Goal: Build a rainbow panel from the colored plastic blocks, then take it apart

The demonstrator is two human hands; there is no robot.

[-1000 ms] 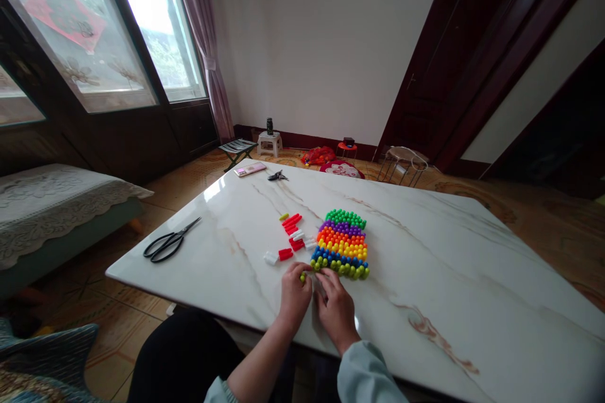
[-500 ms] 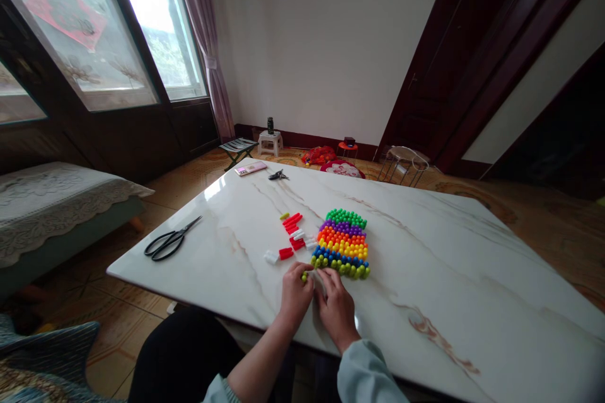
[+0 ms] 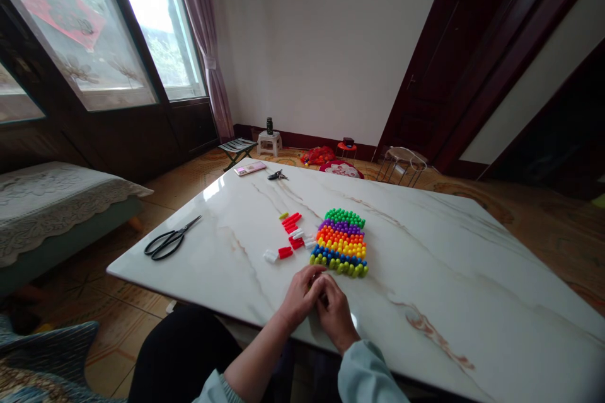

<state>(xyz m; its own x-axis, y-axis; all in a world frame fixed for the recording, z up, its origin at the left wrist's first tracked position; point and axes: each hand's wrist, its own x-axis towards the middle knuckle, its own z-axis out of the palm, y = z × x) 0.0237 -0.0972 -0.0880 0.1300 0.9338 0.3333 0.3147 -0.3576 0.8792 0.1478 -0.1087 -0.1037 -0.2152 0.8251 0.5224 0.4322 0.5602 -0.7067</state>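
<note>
A block of colourful plastic beads [image 3: 341,242] lies on the white marble-patterned table [image 3: 425,252], in bands of green, purple, orange, yellow, blue and olive green. At its near edge, my left hand [image 3: 305,295] and my right hand [image 3: 334,308] meet, fingertips pressed together. Both are closed, and whatever sits between the fingers is hidden. Left of the block are loose red pieces [image 3: 292,220], white pieces [image 3: 270,256] and one olive-green piece [image 3: 283,215].
Black-handled scissors [image 3: 170,240] lie at the table's left. Toward the far edge are a pink phone [image 3: 250,168] and a bunch of keys [image 3: 277,175]. Beyond the table stand a white stool [image 3: 269,143], a folding stool [image 3: 237,148] and a round-seated stool [image 3: 404,156].
My hands have come closer together, my left fingers now crossing over toward my right. The olive-green bead seen at my left fingertips is now out of sight. The block stays put.
</note>
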